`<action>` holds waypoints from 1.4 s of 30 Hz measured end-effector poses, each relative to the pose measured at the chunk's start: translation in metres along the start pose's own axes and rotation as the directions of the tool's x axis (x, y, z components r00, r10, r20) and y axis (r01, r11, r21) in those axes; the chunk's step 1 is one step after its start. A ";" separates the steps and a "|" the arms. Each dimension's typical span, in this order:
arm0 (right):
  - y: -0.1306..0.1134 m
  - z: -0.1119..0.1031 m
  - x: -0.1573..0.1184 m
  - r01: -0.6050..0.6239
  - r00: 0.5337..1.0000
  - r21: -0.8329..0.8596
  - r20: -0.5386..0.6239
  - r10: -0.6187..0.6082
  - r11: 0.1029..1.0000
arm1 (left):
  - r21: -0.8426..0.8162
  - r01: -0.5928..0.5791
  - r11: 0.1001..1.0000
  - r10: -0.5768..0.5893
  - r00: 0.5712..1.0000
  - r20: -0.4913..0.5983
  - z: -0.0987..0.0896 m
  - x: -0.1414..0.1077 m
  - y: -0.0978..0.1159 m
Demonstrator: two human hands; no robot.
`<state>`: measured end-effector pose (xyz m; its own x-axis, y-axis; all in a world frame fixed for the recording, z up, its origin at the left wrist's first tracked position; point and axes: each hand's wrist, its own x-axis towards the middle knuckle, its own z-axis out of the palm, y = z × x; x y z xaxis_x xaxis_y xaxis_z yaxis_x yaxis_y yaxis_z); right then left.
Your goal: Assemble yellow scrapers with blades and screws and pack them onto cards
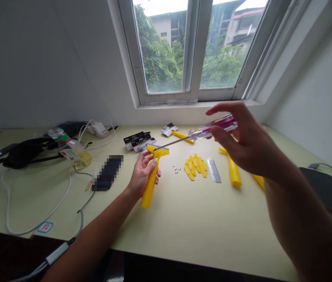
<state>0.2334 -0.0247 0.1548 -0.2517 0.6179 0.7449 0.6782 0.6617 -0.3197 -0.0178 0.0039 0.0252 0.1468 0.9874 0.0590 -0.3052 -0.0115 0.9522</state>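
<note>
Left hand (142, 174) clamped on a glossy yellow plastic scraper (150, 192), right hand (242, 145) clamped round a clear purple-striped screwdriver (219, 124), thin steel shaft just over the scraper head.

A pale cream table (183, 235) is spread with loose parts: yellow plastic pieces (194, 166) are laid in a cluster just beside a steel blade (213, 169), with small metal nuts (177, 169) scattered to their left. Further left, a black phone (107, 172) (its surface pixelated over) is left near a plastic bottle (76, 154) and a black bag (25, 152).
</note>
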 end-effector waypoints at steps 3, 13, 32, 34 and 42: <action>0.001 -0.008 -0.001 0.066 0.989 0.137 0.125 -0.083 0.988 | -0.007 -0.007 1.000 0.007 1.000 -0.019 -0.002 0.002 0.001; -0.023 -0.010 -0.008 0.118 0.993 -0.238 0.012 -0.118 0.964 | 0.048 -0.023 0.999 0.025 0.999 -0.043 0.000 0.001 0.004; -0.019 -0.002 -0.005 -0.031 0.999 -0.115 -0.018 0.029 0.993 | 0.113 -0.093 0.989 0.106 0.987 -0.117 -0.002 0.001 0.006; -0.015 -0.001 -0.003 -0.078 0.996 -0.057 -0.044 0.076 0.995 | 0.127 -0.102 0.987 0.118 0.985 -0.126 -0.001 0.001 0.006; -0.009 -0.005 0.000 0.086 0.995 0.089 -0.051 -0.082 0.992 | 0.091 -0.109 0.990 0.119 0.986 -0.113 -0.002 0.000 0.008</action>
<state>0.2308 -0.0321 0.1606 -0.2708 0.5389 0.7977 0.5900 0.7477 -0.3048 -0.0216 0.0041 0.0321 0.0019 0.9904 0.1380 -0.2321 -0.1337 0.9634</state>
